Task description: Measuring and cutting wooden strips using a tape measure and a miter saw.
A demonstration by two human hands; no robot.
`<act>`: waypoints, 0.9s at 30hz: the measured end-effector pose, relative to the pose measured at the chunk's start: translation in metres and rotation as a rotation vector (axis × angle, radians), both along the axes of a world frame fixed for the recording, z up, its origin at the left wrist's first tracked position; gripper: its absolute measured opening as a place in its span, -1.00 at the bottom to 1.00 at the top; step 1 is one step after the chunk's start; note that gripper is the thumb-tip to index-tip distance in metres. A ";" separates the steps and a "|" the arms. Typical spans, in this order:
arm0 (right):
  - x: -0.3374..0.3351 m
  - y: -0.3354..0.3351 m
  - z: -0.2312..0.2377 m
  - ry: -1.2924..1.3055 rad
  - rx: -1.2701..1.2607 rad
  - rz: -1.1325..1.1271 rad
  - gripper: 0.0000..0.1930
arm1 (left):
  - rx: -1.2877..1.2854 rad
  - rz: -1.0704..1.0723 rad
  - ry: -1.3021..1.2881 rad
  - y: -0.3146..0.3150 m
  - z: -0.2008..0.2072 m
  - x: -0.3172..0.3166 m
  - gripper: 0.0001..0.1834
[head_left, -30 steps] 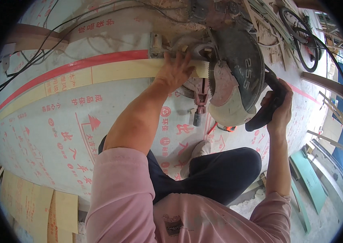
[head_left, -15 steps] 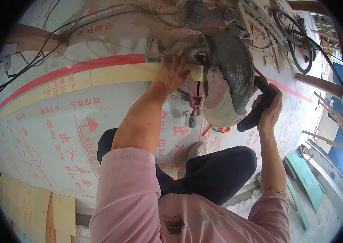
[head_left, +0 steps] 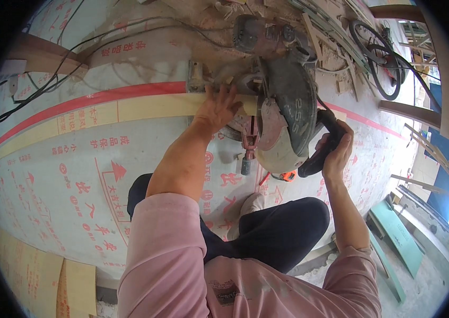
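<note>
My left hand (head_left: 218,109) lies across a long pale yellow board strip (head_left: 150,107), its fingers spread and reaching toward the metal fence (head_left: 197,77) of a miter saw (head_left: 290,100). The strip runs from the far left under that hand to the saw's dark blade guard. My right hand (head_left: 337,153) is wrapped round the saw's black handle (head_left: 317,159), to the right of the guard. The blade itself is hidden by the guard. A reddish clamp arm with a dark knob (head_left: 245,166) projects from the saw's front, toward me.
An orange tape measure (head_left: 288,176) lies on the printed white floor covering (head_left: 76,159) near my knee. Black cables (head_left: 145,22) cross the far left. Wood strips (head_left: 336,37) and a coiled black hose (head_left: 378,58) lie at far right; green boards (head_left: 397,233) at near right.
The view has shifted a little, so the saw and strip appear slightly lower and farther left. My left hand stays on the strip and my right hand on the handle.
</note>
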State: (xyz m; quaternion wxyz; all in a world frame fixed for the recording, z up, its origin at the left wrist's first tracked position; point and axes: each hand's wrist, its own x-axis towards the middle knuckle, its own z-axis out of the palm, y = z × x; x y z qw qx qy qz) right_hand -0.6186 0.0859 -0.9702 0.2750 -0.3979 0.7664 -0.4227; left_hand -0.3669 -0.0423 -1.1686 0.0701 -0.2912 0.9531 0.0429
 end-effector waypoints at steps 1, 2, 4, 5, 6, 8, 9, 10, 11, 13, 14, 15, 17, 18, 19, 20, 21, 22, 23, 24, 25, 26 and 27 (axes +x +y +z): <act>-0.005 0.004 -0.005 0.002 -0.008 0.017 -0.37 | 0.002 0.004 -0.003 0.001 0.001 0.000 -0.50; -0.005 0.006 -0.006 0.004 -0.015 0.016 -0.37 | 0.005 0.008 -0.005 0.002 0.002 0.000 -0.51; -0.004 0.006 -0.007 -0.024 -0.007 0.001 -0.38 | 0.009 0.004 -0.005 -0.001 0.003 0.000 -0.50; -0.005 0.008 -0.010 -0.032 -0.025 0.023 -0.38 | 0.022 -0.001 -0.005 -0.002 0.004 0.000 -0.50; -0.006 0.009 -0.012 -0.028 -0.032 0.021 -0.38 | 0.015 -0.003 -0.002 -0.002 0.004 0.000 -0.50; -0.004 0.012 -0.015 0.010 -0.014 0.007 -0.37 | -0.014 0.004 0.013 -0.003 0.005 0.000 -0.49; -0.005 0.017 -0.021 -0.014 -0.038 0.024 -0.38 | -0.020 0.002 0.016 -0.003 0.005 0.000 -0.49; -0.006 0.020 -0.023 -0.010 -0.044 0.022 -0.38 | -0.011 -0.001 0.019 -0.004 0.004 0.000 -0.49; -0.004 0.024 -0.027 -0.010 -0.047 0.022 -0.38 | 0.006 -0.007 0.015 -0.003 0.004 0.000 -0.49; -0.001 0.029 -0.033 -0.033 -0.038 0.015 -0.39 | 0.016 -0.012 0.008 -0.001 0.004 -0.001 -0.49; 0.000 0.031 -0.035 -0.036 -0.039 0.012 -0.39 | 0.022 -0.008 0.003 -0.001 0.005 0.000 -0.49; 0.000 0.034 -0.039 -0.034 -0.049 0.013 -0.39 | 0.022 -0.012 -0.001 -0.002 0.004 0.001 -0.49; 0.002 0.037 -0.043 -0.035 -0.057 0.008 -0.39 | -0.002 0.005 0.017 -0.004 0.004 0.002 -0.49; 0.005 0.037 -0.044 -0.033 -0.050 0.021 -0.38 | 0.000 -0.001 0.013 -0.003 0.006 0.003 -0.49; 0.007 0.039 -0.046 -0.031 -0.043 0.034 -0.37 | 0.027 -0.001 0.003 -0.002 0.008 0.005 -0.49; 0.005 0.044 -0.053 -0.032 -0.046 0.030 -0.37 | 0.049 0.003 -0.005 -0.003 0.012 0.004 -0.49; 0.001 0.050 -0.065 -0.012 -0.091 0.037 -0.36 | 0.045 0.000 -0.004 -0.003 0.010 0.001 -0.49; -0.003 0.057 -0.074 0.008 -0.136 0.043 -0.36 | 0.041 -0.001 0.019 -0.005 0.008 -0.003 -0.49; 0.000 0.057 -0.075 0.006 -0.133 0.036 -0.36 | 0.044 -0.006 0.038 -0.003 0.008 -0.003 -0.48; 0.001 0.055 -0.076 0.021 -0.141 0.033 -0.36 | 0.046 -0.014 0.036 0.000 0.007 -0.002 -0.48; 0.002 0.055 -0.075 0.037 -0.149 0.030 -0.36 | 0.036 -0.014 0.021 0.002 0.007 0.000 -0.48; 0.001 0.052 -0.073 0.037 -0.159 0.025 -0.36 | 0.013 -0.011 0.006 -0.002 0.007 0.002 -0.48; 0.000 0.051 -0.070 0.028 -0.126 0.013 -0.38 | 0.003 -0.015 0.006 -0.003 0.005 0.002 -0.48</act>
